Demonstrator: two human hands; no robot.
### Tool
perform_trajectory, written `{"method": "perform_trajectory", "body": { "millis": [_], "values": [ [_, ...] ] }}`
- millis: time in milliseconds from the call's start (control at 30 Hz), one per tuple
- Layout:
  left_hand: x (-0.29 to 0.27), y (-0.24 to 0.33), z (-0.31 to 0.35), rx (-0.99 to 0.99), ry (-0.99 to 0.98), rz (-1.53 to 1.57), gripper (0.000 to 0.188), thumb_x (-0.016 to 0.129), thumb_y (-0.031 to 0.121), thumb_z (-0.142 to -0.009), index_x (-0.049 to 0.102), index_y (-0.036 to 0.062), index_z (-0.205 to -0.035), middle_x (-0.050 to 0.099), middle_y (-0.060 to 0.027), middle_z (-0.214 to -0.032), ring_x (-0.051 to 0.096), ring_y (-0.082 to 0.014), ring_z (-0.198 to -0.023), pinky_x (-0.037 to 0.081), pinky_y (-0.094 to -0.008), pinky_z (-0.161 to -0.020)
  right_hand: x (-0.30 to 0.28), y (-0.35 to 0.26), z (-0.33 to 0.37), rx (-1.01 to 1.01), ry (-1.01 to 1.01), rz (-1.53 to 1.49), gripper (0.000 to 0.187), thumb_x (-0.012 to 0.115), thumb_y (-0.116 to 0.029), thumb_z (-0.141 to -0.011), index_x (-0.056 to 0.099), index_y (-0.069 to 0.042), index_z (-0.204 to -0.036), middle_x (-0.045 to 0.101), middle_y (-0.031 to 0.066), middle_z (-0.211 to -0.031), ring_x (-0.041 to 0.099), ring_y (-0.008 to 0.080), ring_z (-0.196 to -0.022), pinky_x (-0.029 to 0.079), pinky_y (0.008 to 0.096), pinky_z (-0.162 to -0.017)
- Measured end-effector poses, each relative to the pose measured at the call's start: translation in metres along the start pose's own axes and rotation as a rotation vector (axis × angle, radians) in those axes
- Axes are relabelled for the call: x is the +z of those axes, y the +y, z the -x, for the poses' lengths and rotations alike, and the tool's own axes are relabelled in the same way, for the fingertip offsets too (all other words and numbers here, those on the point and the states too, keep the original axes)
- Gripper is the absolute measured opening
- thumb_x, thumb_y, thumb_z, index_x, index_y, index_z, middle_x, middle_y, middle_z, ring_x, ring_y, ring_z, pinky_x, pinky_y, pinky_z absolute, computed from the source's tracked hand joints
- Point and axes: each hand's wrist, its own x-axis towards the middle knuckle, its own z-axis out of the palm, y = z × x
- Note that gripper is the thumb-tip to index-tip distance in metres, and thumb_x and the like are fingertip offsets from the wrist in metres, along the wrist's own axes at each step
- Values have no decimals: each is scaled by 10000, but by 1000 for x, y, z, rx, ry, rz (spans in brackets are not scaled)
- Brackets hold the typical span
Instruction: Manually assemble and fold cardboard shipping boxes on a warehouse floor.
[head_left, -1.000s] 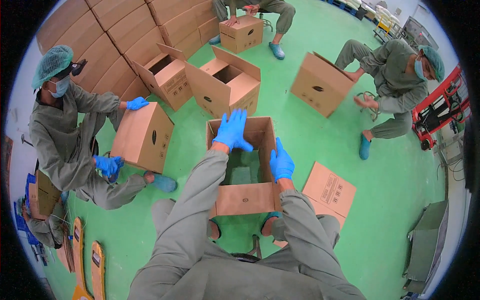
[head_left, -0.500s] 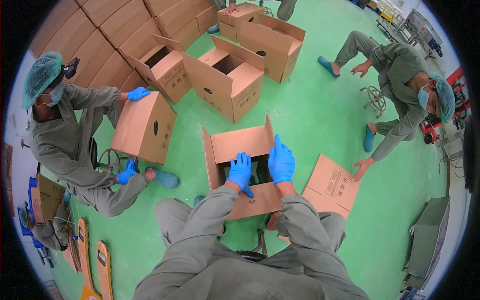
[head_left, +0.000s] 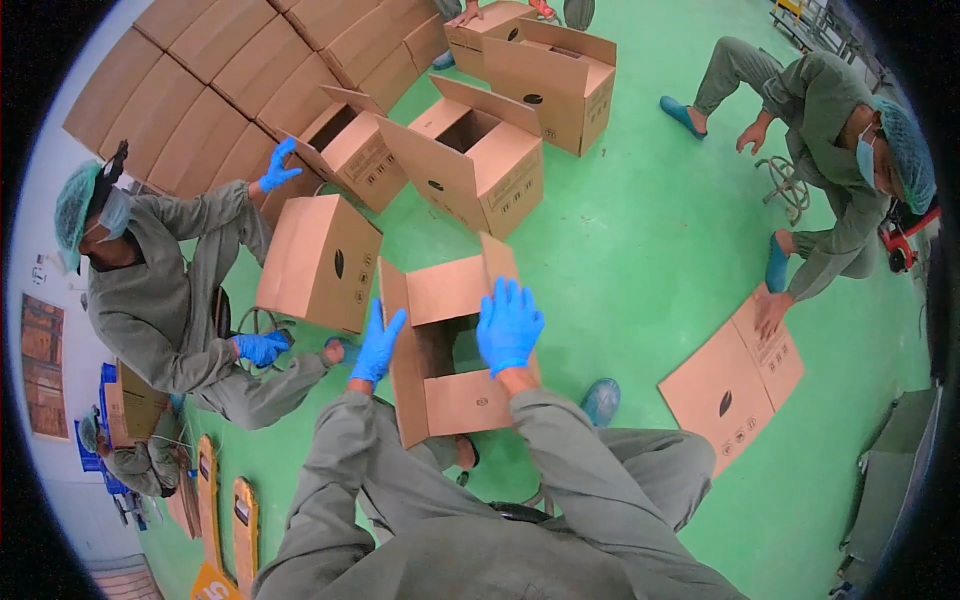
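Observation:
In front of me, between my legs, stands a brown cardboard box (head_left: 468, 402). Its two short flaps are folded inward, while the left and right long flaps still stand up. Dark space and part of the inside show through the opening between them. My left hand (head_left: 377, 346), in a blue glove, is against the outer side of the left flap with the thumb apart from the fingers. My right hand (head_left: 510, 325), also gloved in blue, lies over the right flap, its fingers stretched out and pointing away from me. Neither hand is wrapped round anything.
Left, a gloved co-worker (head_left: 165, 290) sits beside a closed box (head_left: 325, 265). Several open boxes (head_left: 465, 165) stand ahead, before a wall of stacked cartons (head_left: 230, 90). Right, another person bends over a flattened carton (head_left: 725, 400). Yellow pallet-jack forks (head_left: 245, 530) lie lower left.
My left hand has moved from the near inner flap to the outside of the left flap. The right-hand co-worker's flat carton has shifted right. The left co-worker's upper hand has lifted off their box.

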Motion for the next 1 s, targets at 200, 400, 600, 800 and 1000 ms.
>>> {"method": "perform_trajectory", "body": {
  "millis": [200, 400, 600, 800, 1000],
  "values": [
    [70, 4, 14, 86, 64, 76, 767, 511, 304, -870, 49, -38, -1378, 88, -178, -1451, 87, -254, -1344, 88, -321, -1086, 45, 21, 54, -50, -81, 89, 491, 427, -281, -876, 369, -48, -1304, 359, 119, -1360, 313, 294, -1265, 202, 522, -1005],
    [140, 6, 14, 359, -33, -747, 695, 461, 400, -849, 178, 78, -1396, 141, -146, -1452, 134, -303, -1341, 78, -519, -1055, 63, 48, 49, 118, -119, -633, 420, 377, -201, -891, 410, -40, -1278, 433, 158, -1299, 369, 281, -1235, 175, 430, -1047],
    [150, 8, 14, 466, -131, -998, 666, 437, 479, -807, 257, 194, -1382, 193, -32, -1453, 178, -268, -1334, 97, -654, -977, 38, 94, 50, 183, -188, -1175, 375, 406, -126, -891, 430, -9, -1246, 493, 163, -1228, 452, 272, -1155, 328, 317, -995],
    [139, 6, -4, 412, -24, -980, 669, 453, 464, -809, 248, 191, -1385, 182, -44, -1455, 152, -280, -1339, 100, -652, -981, -9, 79, 131, 352, -94, -185, 589, 562, -208, -808, 322, -22, -1313, 329, 224, -1339, 295, 343, -1256, 225, 406, -1047],
    [138, 17, -7, 241, 92, -897, 665, 457, 470, -808, 275, 172, -1374, 151, -45, -1461, 123, -311, -1339, 109, -667, -973, 52, 82, 163, 737, -88, -909, 846, 569, -169, -767, 23, -59, -1403, 293, 198, -1361, 314, 312, -1237, 290, 436, -996]
  ]
}}
